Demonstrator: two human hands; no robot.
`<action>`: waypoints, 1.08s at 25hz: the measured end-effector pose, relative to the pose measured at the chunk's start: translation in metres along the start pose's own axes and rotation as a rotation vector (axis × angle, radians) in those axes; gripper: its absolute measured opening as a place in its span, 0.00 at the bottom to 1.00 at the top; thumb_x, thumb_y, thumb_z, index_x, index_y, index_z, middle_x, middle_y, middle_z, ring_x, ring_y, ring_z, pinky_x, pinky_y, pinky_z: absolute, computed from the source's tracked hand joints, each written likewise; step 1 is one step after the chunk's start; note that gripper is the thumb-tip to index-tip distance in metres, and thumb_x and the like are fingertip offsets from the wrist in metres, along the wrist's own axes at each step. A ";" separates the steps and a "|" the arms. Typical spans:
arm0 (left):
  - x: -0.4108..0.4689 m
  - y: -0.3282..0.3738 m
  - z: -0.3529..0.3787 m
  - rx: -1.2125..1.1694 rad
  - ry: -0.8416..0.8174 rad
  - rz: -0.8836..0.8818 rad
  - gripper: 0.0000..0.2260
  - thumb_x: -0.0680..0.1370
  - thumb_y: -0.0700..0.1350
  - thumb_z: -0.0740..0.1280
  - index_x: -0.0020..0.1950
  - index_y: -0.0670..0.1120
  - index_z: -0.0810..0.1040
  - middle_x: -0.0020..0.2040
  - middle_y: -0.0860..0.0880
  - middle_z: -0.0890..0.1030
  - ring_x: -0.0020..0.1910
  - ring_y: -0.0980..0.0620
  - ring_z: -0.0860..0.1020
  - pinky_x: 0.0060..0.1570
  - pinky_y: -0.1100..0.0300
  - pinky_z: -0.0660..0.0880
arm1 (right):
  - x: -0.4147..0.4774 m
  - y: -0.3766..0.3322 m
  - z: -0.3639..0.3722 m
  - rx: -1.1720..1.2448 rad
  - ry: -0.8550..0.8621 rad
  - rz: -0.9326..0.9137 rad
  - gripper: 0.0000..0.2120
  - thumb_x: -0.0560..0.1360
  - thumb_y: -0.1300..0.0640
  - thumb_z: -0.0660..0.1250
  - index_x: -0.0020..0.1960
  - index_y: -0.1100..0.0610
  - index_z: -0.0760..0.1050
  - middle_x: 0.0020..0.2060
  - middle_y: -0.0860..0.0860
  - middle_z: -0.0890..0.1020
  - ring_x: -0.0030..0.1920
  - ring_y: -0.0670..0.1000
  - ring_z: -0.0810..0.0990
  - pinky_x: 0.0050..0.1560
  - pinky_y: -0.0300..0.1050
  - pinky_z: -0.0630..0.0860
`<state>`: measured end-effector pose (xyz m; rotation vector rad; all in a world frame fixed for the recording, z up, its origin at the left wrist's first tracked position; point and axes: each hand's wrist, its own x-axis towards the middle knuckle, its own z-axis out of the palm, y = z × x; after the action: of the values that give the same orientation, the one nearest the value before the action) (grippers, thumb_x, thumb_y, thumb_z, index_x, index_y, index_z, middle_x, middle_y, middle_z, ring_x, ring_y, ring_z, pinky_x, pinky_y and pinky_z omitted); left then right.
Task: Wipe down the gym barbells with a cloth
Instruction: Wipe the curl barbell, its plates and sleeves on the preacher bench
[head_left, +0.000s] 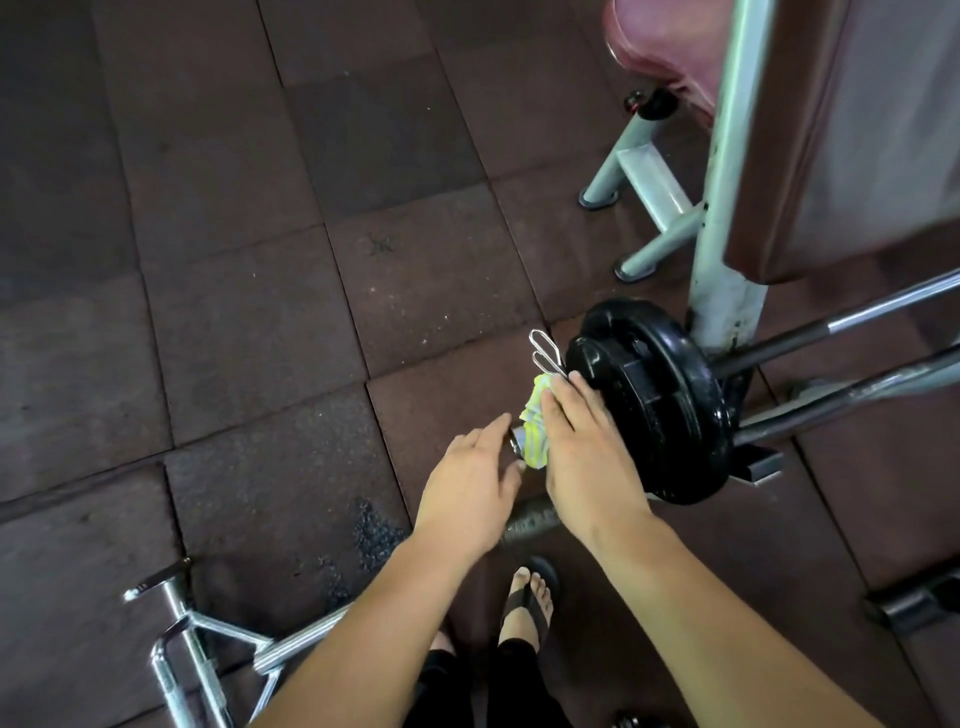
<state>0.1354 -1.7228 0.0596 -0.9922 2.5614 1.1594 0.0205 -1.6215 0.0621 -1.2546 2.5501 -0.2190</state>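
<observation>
The cloth (535, 431), yellow-green and bunched, sits wrapped on the barbell (517, 441) sleeve end, low over dark rubber floor tiles (260, 312). The right hand (587, 447) presses down on it, fingers closed over the cloth; the left hand (470, 488) is loosely open, fingertips at the sleeve tip. Black plates (654, 400) and a spring clip (545, 353) sit just beside. The bench (841, 130) is cut off at the frame edge. No readable writing on the plates.

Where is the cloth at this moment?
In the head view, right of centre, the cloth wraps the barbell's end under the right hand, beside the black plates.
</observation>
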 end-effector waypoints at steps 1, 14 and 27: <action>0.001 0.000 0.000 0.012 0.007 0.016 0.25 0.80 0.49 0.62 0.77 0.51 0.62 0.65 0.50 0.75 0.65 0.49 0.70 0.62 0.54 0.71 | 0.000 -0.005 0.002 0.019 -0.002 -0.015 0.38 0.65 0.69 0.73 0.74 0.65 0.66 0.75 0.58 0.68 0.78 0.59 0.62 0.77 0.53 0.60; 0.001 0.000 0.002 0.054 0.003 0.015 0.19 0.77 0.44 0.64 0.68 0.50 0.69 0.57 0.51 0.76 0.58 0.48 0.73 0.54 0.53 0.73 | -0.007 -0.014 0.010 0.090 0.013 -0.071 0.33 0.70 0.69 0.67 0.75 0.64 0.66 0.76 0.57 0.66 0.79 0.58 0.59 0.76 0.55 0.62; 0.002 -0.005 0.000 0.060 -0.022 0.011 0.18 0.75 0.40 0.64 0.65 0.49 0.71 0.56 0.51 0.77 0.59 0.47 0.73 0.54 0.52 0.74 | -0.028 -0.014 0.023 0.135 0.092 -0.145 0.27 0.76 0.65 0.57 0.75 0.65 0.66 0.77 0.57 0.65 0.79 0.56 0.57 0.77 0.55 0.62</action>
<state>0.1374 -1.7260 0.0555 -0.9481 2.5710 1.0824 0.0546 -1.6083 0.0493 -1.4068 2.4734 -0.4823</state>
